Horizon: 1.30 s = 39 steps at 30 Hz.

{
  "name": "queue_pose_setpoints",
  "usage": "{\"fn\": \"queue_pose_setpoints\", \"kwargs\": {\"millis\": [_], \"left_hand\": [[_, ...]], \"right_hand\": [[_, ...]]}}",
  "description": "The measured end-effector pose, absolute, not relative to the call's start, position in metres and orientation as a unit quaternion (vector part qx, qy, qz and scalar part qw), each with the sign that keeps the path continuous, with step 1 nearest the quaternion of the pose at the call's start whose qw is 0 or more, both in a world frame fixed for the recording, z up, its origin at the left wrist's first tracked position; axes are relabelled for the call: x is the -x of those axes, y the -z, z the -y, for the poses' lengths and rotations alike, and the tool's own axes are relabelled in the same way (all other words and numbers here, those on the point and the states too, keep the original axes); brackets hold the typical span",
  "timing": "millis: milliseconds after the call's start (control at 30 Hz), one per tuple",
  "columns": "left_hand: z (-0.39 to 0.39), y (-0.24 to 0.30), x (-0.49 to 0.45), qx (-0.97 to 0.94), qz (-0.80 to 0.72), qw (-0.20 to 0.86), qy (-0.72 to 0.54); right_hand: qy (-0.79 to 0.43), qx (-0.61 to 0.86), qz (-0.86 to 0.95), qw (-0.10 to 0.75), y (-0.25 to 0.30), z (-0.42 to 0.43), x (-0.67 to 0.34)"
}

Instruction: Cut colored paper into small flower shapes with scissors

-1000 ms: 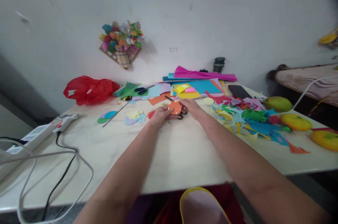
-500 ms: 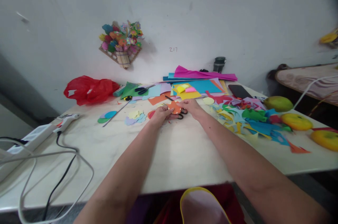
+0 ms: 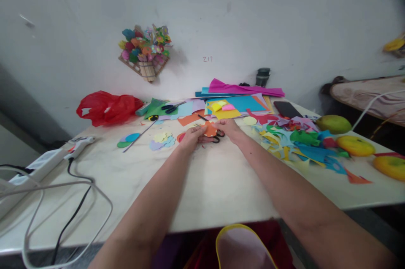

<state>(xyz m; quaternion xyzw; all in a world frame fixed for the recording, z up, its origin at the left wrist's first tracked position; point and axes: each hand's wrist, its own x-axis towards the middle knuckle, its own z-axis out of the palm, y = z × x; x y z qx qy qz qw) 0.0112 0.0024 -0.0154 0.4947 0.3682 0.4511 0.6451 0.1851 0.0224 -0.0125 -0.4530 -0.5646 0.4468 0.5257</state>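
Between my two hands is an orange paper flower cutout [image 3: 209,129] with a wavy edge. My left hand [image 3: 193,137] pinches its left side, and my right hand [image 3: 228,129] grips its upper right edge. Under the cutout, black scissor handles [image 3: 217,138] show on the table; the rest of that pair is mostly hidden. Left of my left hand lie pale yellow and blue flower cutouts [image 3: 163,140]. A red paper circle [image 3: 181,137] is partly covered by my left hand. Farther left are green and blue paper circles [image 3: 129,139].
Coloured paper sheets [image 3: 247,104] lie along the wall, with another pair of scissors [image 3: 170,108] at their left. Paper scraps [image 3: 297,144], a phone [image 3: 287,109] and mangoes [image 3: 355,145] are on the right. A red plastic bag [image 3: 109,107] and power strip [image 3: 41,167] stand left.
The orange flower cutout has turned or shifted slightly to the right between my fingers. Both hands stay in nearly the same place.
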Motion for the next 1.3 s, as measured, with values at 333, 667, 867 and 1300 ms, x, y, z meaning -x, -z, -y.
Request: {"fn": "queue_pose_setpoints", "kwargs": {"millis": [333, 667, 867, 1300], "left_hand": [[-0.002, 0.015, -0.011, -0.495, -0.371, 0.643, -0.452], [-0.005, 0.019, -0.012, -0.509, -0.379, 0.629, -0.449], [-0.004, 0.018, -0.011, -0.501, -0.383, 0.631, -0.452], [-0.004, 0.017, -0.012, -0.505, -0.387, 0.624, -0.453]], "right_hand": [[-0.441, 0.446, 0.573, 0.528, 0.013, -0.022, -0.185], [-0.466, 0.44, 0.564, 0.52, 0.01, -0.018, -0.184], [-0.511, 0.446, 0.528, 0.512, 0.003, -0.015, -0.184], [-0.44, 0.463, 0.599, 0.483, 0.013, -0.021, -0.185]]}}
